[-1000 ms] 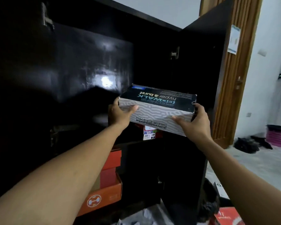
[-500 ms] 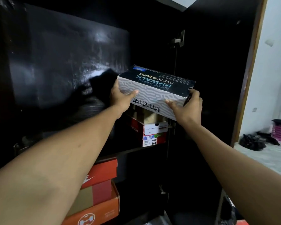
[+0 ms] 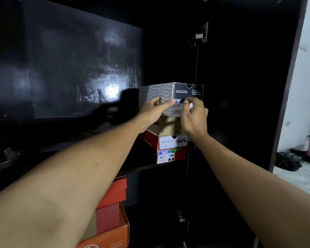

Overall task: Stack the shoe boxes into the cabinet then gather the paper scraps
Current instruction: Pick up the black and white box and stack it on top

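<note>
The grey box (image 3: pixel 161 94) sits inside the cabinet (image 3: pixel 79 68), topmost of a pile of three. Under it is a tan box (image 3: pixel 168 127), and under that a red box (image 3: pixel 170 149), which stands on the shelf (image 3: pixel 143 169) by the right wall. The grey box's labelled end faces outward.

The left hand (image 3: pixel 153 113) has its grip round the box's near left corner, with the thumb laid across the end face and the fingers on the patterned side. The right hand (image 3: pixel 193 117) is at the same end face with its fingers curled. Their tips meet the label, but it cannot be told whether this grip pinches the box or only touches it.

Below the shelf, orange boxes (image 3: pixel 111 212) lie stacked at the left. The door (image 3: pixel 240 86) stands open on the right, with pale floor (image 3: pixel 297 178) beyond it.
</note>
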The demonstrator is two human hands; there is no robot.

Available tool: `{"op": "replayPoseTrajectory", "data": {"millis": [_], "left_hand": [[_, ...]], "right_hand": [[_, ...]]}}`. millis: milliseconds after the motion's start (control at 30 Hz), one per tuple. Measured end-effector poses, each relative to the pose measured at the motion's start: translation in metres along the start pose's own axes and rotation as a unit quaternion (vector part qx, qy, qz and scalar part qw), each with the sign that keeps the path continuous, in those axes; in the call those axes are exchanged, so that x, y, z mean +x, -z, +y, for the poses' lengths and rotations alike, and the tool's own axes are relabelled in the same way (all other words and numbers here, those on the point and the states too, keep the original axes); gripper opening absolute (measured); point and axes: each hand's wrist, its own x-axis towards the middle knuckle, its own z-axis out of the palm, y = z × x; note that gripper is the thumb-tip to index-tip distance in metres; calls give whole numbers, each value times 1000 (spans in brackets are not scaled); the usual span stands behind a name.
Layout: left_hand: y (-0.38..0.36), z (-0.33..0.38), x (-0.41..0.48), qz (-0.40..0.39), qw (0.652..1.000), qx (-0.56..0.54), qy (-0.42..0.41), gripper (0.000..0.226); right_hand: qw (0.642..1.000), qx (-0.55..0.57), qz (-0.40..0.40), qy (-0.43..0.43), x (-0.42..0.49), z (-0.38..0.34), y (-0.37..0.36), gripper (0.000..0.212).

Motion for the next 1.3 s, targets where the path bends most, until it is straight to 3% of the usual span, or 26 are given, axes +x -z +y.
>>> {"op": "replayPoseTrajectory", "data": {"millis": [33, 100, 267, 400, 500, 633, 700, 800, 933, 1033, 1167, 1300], "left_hand": [[-2, -1, 2, 12, 1000, 24, -2, 94], [-8, -5, 12, 40, 997, 71, -16, 82], [-17, -13, 27, 87, 992, 81, -34, 12], [-23, -25, 45, 116, 988, 98, -35, 15], [-26, -30, 60, 145, 978, 150, -23, 31], [-32, -35, 71, 162, 969, 187, 4, 13], [-34, -40, 74, 154, 970, 189, 5, 13], [-29, -39, 71, 125, 973, 194, 7, 34], [-20, -29, 55, 38, 982, 186, 17, 49], [-12, -22, 30, 18, 984, 177, 14, 54], [2, -12, -12, 7, 979, 206, 13, 41], [17, 3, -54, 25, 974, 222, 31, 49]], "right_hand": [[1000, 1, -11, 12, 2, 6, -2, 32], [999, 12, -27, 26, 8, 17, -5, 31], [995, 3, -97, -11, 26, 44, -17, 40], [986, -11, -168, -13, 37, 60, -33, 50], [979, -19, -200, -21, 44, 70, -51, 58], [972, -53, -217, -76, 55, 76, -70, 55], [968, -53, -230, -86, 58, 82, -75, 55], [965, -49, -239, -93, 61, 83, -74, 59], [967, 10, -237, -90, 58, 70, -57, 61], [963, 88, -228, -115, 39, 63, -39, 62], [966, 87, -219, -107, 15, 55, -8, 55], [970, 74, -212, -96, -17, 33, 34, 45]]}}
